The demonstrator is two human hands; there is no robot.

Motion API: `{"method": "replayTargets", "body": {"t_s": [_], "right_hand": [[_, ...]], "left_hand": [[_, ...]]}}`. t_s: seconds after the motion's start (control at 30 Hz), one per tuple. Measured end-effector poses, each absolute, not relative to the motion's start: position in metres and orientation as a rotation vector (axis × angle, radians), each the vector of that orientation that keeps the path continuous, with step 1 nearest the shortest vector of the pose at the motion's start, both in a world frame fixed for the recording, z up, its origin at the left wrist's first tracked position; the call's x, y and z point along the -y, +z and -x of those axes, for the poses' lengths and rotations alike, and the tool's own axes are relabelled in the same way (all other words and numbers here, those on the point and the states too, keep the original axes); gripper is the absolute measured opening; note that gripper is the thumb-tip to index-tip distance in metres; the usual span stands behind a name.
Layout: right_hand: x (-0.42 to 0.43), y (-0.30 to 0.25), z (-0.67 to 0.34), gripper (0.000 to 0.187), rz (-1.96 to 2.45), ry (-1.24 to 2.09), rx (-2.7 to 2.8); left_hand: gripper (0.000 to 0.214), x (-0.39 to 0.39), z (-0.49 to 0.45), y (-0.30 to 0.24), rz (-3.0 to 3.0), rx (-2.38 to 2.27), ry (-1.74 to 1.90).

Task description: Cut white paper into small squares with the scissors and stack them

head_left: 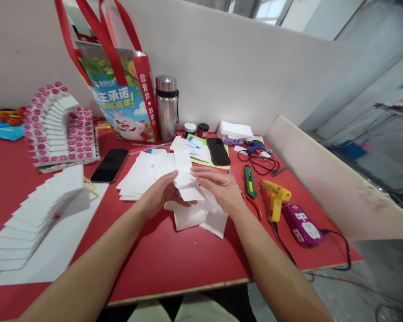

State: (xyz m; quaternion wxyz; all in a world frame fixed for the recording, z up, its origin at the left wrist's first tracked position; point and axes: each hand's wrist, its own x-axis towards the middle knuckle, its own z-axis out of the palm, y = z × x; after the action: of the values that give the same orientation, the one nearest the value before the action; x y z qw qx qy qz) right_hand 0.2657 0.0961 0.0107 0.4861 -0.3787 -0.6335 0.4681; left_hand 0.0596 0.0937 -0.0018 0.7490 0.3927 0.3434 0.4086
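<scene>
Above the red table my left hand [161, 191] grips a small folded piece of white paper [190, 192], thumb on top and fingers under it. My right hand [220, 185] pinches the same paper at its right edge. Loose white paper sheets [190, 217] lie below the hands, partly hidden by them. Just behind and to the left is a stack of white paper [137, 176], with small torn-looking scraps on it.
Left: stepped white paper model [42, 214], pink-dotted paper model [58, 129], phone [110, 165]. Behind: printed bag [124, 103], steel flask [167, 109], jars, dark phone [218, 151]. Right: green cutter [250, 181], red-handled tool [255, 208], yellow glue gun [275, 197], purple power strip [302, 223], cables.
</scene>
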Motion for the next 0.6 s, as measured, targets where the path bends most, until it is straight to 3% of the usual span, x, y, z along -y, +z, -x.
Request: {"method": "replayTargets", "body": {"t_s": [0.1, 0.3, 0.6], "right_hand": [[-0.096, 0.012, -0.266, 0.017, 1.067, 1.038, 1.401], [-0.100, 0.005, -0.266, 0.024, 1.080, 1.117, 1.250], [-0.096, 0.002, -0.253, 0.024, 1.076, 1.047, 1.264]], "left_hand": [[0.066, -0.093, -0.061, -0.001, -0.896, -0.773, 0.976], [0.053, -0.092, -0.051, 0.002, -0.683, -0.707, 0.907], [0.054, -0.086, -0.057, -0.007, -0.715, -0.506, 0.708]]}}
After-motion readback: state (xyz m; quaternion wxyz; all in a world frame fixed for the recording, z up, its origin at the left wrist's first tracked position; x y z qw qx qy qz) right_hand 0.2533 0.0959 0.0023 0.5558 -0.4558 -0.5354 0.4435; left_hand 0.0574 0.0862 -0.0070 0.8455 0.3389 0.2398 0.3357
